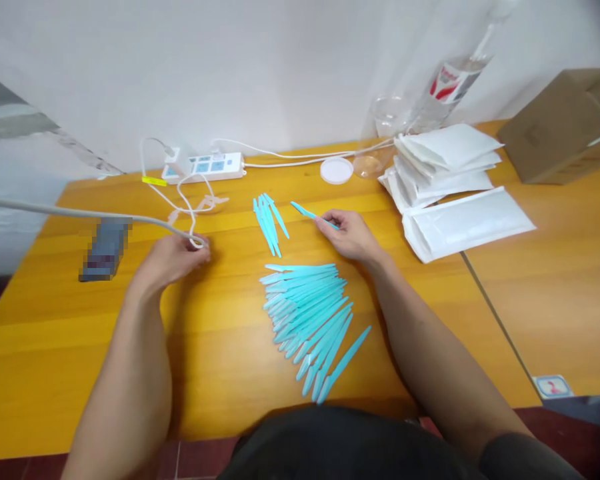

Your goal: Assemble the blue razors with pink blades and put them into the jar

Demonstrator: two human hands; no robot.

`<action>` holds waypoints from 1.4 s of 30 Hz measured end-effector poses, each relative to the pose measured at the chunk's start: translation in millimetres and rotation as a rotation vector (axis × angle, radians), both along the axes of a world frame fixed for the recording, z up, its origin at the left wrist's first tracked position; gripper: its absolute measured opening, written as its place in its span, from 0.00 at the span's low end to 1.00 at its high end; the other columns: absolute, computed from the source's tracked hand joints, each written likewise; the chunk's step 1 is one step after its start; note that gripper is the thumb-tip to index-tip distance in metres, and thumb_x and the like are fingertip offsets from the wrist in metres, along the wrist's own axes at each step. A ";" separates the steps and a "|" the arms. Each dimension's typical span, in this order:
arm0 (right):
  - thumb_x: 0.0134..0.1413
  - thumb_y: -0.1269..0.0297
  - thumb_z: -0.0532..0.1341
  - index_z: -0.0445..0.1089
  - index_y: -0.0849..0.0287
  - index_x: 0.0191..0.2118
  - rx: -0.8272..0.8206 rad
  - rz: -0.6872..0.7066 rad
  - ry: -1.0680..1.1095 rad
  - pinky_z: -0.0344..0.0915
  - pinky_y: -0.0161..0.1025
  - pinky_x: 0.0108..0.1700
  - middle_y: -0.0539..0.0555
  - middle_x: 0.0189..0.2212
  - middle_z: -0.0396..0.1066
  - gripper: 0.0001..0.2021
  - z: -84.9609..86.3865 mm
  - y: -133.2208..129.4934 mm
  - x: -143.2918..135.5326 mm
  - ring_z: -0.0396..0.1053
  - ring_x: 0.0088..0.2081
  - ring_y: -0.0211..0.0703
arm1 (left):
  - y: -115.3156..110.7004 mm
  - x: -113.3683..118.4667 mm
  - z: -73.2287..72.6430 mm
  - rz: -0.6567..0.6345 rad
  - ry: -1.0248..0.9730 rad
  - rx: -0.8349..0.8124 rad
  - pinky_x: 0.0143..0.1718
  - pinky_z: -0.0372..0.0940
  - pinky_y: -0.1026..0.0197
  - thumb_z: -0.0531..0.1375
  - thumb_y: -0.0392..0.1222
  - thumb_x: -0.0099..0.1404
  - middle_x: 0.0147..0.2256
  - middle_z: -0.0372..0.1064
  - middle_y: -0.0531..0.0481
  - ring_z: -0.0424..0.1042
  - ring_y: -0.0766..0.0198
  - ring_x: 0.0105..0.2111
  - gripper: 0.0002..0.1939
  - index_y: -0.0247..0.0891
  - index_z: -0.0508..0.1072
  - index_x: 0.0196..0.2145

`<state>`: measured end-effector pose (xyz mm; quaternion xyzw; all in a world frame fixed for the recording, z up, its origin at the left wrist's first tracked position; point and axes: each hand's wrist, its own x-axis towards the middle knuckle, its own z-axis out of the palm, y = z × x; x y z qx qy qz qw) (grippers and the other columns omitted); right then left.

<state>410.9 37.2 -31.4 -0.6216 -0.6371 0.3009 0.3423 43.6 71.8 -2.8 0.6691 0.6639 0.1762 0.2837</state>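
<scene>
My right hand [347, 233] is closed on a slim light-blue stick [304, 210], whose tip points up and left. To its left lies a small group of similar blue sticks [269, 223]. Nearer to me, many more blue sticks [310, 300] are fanned out on the wooden table [220, 373], with one [345, 363] at the near right end of the fan. My left hand [183, 257] has its fingers closed around a white cable [193, 220] at the left.
A power strip [215, 165] with cables stands by the wall, near a round white lid [337, 171] and a clear container [373, 157]. White padded envelopes [467, 220], a bottle [450, 87] and a cardboard box [560, 127] are right; a blurred dark object [106, 248] is left.
</scene>
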 end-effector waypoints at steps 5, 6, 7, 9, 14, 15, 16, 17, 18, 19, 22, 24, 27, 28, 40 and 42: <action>0.61 0.48 0.58 0.79 0.62 0.40 0.034 0.134 0.088 0.57 0.33 0.32 0.49 0.28 0.72 0.21 0.3 -2.4 -3.2 0.64 0.29 0.37 | -34.7 57.1 -7.0 -0.049 -0.648 -0.153 0.30 0.70 0.61 0.72 0.49 0.51 0.28 0.77 0.46 0.74 0.63 0.26 0.19 0.36 0.73 0.34; 0.61 0.48 0.58 0.79 0.61 0.40 0.034 0.169 0.113 0.58 0.33 0.33 0.49 0.29 0.73 0.21 0.3 -3.1 -4.8 0.65 0.30 0.38 | -35.7 71.3 -9.3 -0.031 -0.722 -0.110 0.31 0.70 0.62 0.72 0.49 0.51 0.29 0.77 0.47 0.74 0.64 0.26 0.19 0.36 0.73 0.35; 0.61 0.48 0.57 0.80 0.61 0.41 0.032 0.203 0.135 0.59 0.33 0.34 0.49 0.30 0.74 0.21 0.5 -3.9 -6.3 0.67 0.32 0.39 | -35.2 84.6 -12.1 -0.005 -0.784 -0.066 0.32 0.70 0.62 0.72 0.48 0.52 0.30 0.78 0.47 0.75 0.65 0.27 0.19 0.36 0.74 0.37; 0.61 0.49 0.57 0.81 0.60 0.40 0.020 0.260 0.152 0.61 0.33 0.35 0.49 0.31 0.75 0.21 1.4 -5.4 -8.7 0.69 0.33 0.41 | -32.1 105.0 -18.3 0.080 -0.870 0.030 0.32 0.70 0.64 0.71 0.49 0.55 0.33 0.79 0.46 0.75 0.66 0.29 0.18 0.35 0.75 0.38; 0.59 0.51 0.59 0.82 0.58 0.41 -0.049 0.322 0.065 0.61 0.33 0.33 0.47 0.29 0.77 0.19 2.7 -5.5 -8.6 0.70 0.31 0.42 | -34.3 114.8 -30.3 0.138 -0.809 0.140 0.29 0.67 0.67 0.67 0.50 0.60 0.34 0.79 0.47 0.73 0.69 0.27 0.17 0.35 0.78 0.41; 0.59 0.51 0.60 0.82 0.58 0.42 -0.049 0.328 0.055 0.61 0.33 0.33 0.47 0.29 0.77 0.19 2.9 -4.9 -8.2 0.70 0.31 0.42 | -36.2 112.8 -31.7 0.122 -0.771 0.143 0.30 0.67 0.67 0.67 0.50 0.60 0.34 0.79 0.47 0.73 0.69 0.27 0.17 0.35 0.79 0.41; 0.59 0.51 0.59 0.82 0.59 0.42 -0.046 0.333 0.050 0.61 0.33 0.32 0.48 0.29 0.76 0.19 3.2 -4.4 -8.1 0.70 0.31 0.42 | -37.7 110.8 -32.7 0.112 -0.734 0.152 0.31 0.67 0.66 0.67 0.50 0.61 0.34 0.79 0.47 0.74 0.68 0.28 0.17 0.35 0.79 0.41; 0.59 0.51 0.59 0.82 0.60 0.42 -0.044 0.338 0.050 0.61 0.33 0.32 0.48 0.28 0.76 0.19 3.6 -3.9 -8.1 0.70 0.31 0.42 | -38.7 109.2 -33.4 0.112 -0.705 0.165 0.33 0.68 0.66 0.67 0.50 0.61 0.35 0.79 0.47 0.74 0.67 0.30 0.17 0.35 0.79 0.41; 0.59 0.51 0.59 0.82 0.60 0.42 -0.045 0.341 0.054 0.61 0.33 0.31 0.48 0.27 0.76 0.19 4.1 -3.6 -8.3 0.70 0.30 0.42 | -39.0 108.2 -33.8 0.118 -0.685 0.178 0.35 0.68 0.65 0.67 0.51 0.61 0.35 0.79 0.46 0.75 0.66 0.31 0.17 0.35 0.80 0.41; 0.59 0.51 0.60 0.82 0.61 0.41 -0.047 0.341 0.059 0.60 0.33 0.31 0.48 0.26 0.75 0.20 4.6 -3.3 -8.6 0.69 0.30 0.42 | -38.9 107.8 -34.0 0.124 -0.675 0.185 0.35 0.68 0.65 0.66 0.51 0.61 0.36 0.80 0.46 0.75 0.65 0.32 0.18 0.35 0.80 0.41; 0.58 0.50 0.60 0.82 0.60 0.39 -0.057 0.340 0.059 0.58 0.33 0.28 0.47 0.24 0.72 0.20 5.1 -2.9 -9.1 0.67 0.27 0.40 | -37.4 109.7 -33.5 0.112 -0.683 0.163 0.35 0.69 0.64 0.66 0.52 0.61 0.36 0.80 0.46 0.75 0.65 0.32 0.18 0.35 0.80 0.42; 0.58 0.50 0.60 0.82 0.59 0.38 -0.064 0.347 0.042 0.56 0.33 0.27 0.46 0.23 0.71 0.19 4.5 -2.7 -8.6 0.65 0.25 0.38 | -37.4 111.7 -32.5 0.082 -0.679 0.158 0.35 0.69 0.64 0.66 0.51 0.62 0.35 0.80 0.46 0.75 0.65 0.32 0.17 0.35 0.80 0.41; 0.60 0.49 0.59 0.82 0.58 0.38 -0.074 0.369 0.002 0.55 0.32 0.27 0.45 0.23 0.71 0.19 3.3 -2.6 -7.5 0.63 0.24 0.36 | -38.5 112.5 -31.1 0.044 -0.659 0.163 0.35 0.69 0.65 0.66 0.51 0.61 0.35 0.80 0.47 0.75 0.65 0.32 0.17 0.35 0.80 0.40; 0.60 0.49 0.58 0.82 0.57 0.39 -0.073 0.374 -0.010 0.55 0.33 0.27 0.45 0.23 0.71 0.19 3.0 -2.7 -7.4 0.63 0.24 0.37 | -38.8 112.1 -30.7 0.040 -0.660 0.160 0.35 0.69 0.65 0.66 0.51 0.61 0.35 0.80 0.47 0.75 0.65 0.31 0.17 0.35 0.80 0.40; 0.66 0.56 0.57 0.80 0.57 0.47 0.204 0.304 -0.165 0.61 0.36 0.37 0.55 0.31 0.76 0.17 -7.4 -0.4 -13.9 0.69 0.33 0.41 | -38.9 110.5 -24.2 0.154 -0.705 0.119 0.29 0.67 0.65 0.69 0.51 0.57 0.28 0.78 0.48 0.70 0.69 0.23 0.19 0.32 0.80 0.38; 0.66 0.56 0.57 0.81 0.57 0.46 0.214 0.287 -0.184 0.60 0.36 0.37 0.55 0.30 0.75 0.16 -7.9 -0.4 -14.6 0.69 0.32 0.41 | -40.3 113.3 -24.6 0.154 -0.714 0.099 0.29 0.67 0.65 0.69 0.51 0.57 0.28 0.77 0.48 0.71 0.68 0.24 0.19 0.32 0.80 0.37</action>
